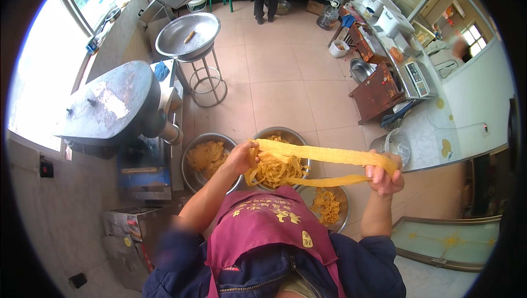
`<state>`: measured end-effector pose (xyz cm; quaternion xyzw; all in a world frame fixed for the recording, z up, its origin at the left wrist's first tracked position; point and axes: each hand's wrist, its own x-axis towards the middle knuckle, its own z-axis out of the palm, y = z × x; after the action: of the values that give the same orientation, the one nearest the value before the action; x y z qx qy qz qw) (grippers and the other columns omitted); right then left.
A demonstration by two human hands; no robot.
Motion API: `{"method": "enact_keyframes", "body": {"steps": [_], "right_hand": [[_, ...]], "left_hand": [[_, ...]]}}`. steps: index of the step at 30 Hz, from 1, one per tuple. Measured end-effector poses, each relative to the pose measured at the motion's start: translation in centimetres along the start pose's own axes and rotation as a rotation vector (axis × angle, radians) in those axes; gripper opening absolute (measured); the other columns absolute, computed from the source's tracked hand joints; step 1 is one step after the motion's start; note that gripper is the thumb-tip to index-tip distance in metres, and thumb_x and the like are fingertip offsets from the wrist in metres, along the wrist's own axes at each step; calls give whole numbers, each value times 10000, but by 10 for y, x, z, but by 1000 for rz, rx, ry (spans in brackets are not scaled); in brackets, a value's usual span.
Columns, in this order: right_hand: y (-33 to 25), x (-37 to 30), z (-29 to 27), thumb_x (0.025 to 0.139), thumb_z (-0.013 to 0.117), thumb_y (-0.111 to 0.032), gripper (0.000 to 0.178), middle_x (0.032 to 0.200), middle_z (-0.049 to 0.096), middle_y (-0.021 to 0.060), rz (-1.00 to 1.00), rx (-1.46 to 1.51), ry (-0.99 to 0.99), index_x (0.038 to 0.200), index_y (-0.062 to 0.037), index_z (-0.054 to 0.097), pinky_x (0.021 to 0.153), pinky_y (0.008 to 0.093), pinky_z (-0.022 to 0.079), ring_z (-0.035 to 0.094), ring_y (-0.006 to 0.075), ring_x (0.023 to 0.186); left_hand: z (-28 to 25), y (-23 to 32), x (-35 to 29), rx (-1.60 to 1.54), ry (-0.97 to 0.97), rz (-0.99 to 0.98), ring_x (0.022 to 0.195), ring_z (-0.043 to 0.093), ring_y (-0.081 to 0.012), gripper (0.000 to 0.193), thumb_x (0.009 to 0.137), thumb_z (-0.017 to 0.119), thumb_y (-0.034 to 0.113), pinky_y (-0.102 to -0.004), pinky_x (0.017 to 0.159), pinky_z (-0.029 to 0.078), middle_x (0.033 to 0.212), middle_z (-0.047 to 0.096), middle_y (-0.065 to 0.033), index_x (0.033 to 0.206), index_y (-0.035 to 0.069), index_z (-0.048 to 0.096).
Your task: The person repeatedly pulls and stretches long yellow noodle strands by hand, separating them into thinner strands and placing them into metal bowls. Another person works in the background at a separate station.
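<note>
Yellow strip [324, 154] is stretching left to right across the head view, its long axis dipping rightward, looped between the left hand [240, 158] and right hand [386, 177], whose fingers are gripping it. It is hanging above a middle bowl [278, 129], partly hiding it, while a left bowl [188, 174] and right bowl [345, 204] are flanking.

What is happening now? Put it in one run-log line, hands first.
left hand: holding yellow strip; right hand: holding its bend; middle basin: heaped strips; left basin: yellow pieces
</note>
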<state>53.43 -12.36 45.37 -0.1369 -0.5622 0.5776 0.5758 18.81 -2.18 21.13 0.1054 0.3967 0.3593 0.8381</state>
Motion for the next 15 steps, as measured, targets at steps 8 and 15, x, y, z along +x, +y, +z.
{"method": "enact_keyframes", "body": {"steps": [8,15], "right_hand": [[16,34,30,1000,638,-453,501,1096,725,212,126,-231,-112,811,-11,779,998,544,453,635,330,1115],[15,78,48,990,662,-444,455,1251,669,248,71,-488,-203,974,-6,783,1087,562,427,607,398,1241]], "left_hand": [[26,4,-16,14,-173,-63,978,664,-211,307,970,685,198,-295,728,534,1045,648,-88,1216,54,572],[-9,-13,2,-162,-82,10,907,642,-182,185,947,716,130,-284,725,528,1004,640,-63,1095,96,611]]}}
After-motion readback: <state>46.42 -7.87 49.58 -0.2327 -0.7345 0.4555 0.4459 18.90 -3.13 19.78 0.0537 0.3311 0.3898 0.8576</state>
